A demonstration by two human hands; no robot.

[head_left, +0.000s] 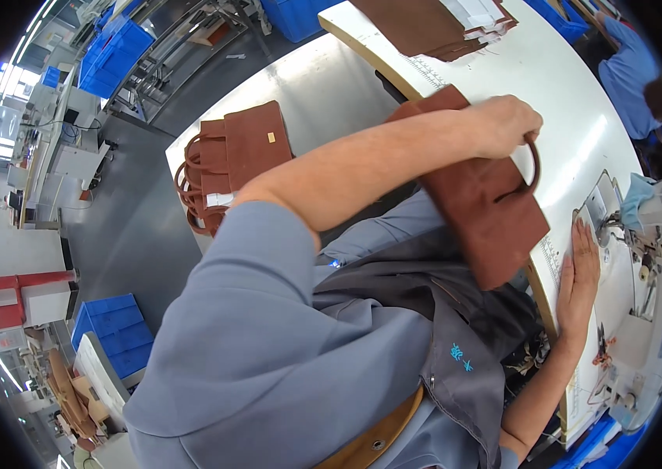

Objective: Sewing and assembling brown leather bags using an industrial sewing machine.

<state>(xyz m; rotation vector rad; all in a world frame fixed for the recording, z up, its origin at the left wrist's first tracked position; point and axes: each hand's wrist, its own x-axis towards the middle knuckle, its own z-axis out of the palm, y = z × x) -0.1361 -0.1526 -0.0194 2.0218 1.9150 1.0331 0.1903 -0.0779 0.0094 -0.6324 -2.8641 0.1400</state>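
Note:
My left hand is closed around a handle of a reddish-brown handbag. The bag hangs tilted at the edge of the white worktable, its lower end over my lap. Part of it is hidden behind my left forearm. My right hand lies flat on the tabletop, fingers stretched out and nothing in them, close to the needle area of a sewing machine.
Similar brown handbags lie together on a pale side surface at the left. Brown pieces with white sheets lie at the table's far end. Blue crates stand on racks. A co-worker in blue sits at the far right.

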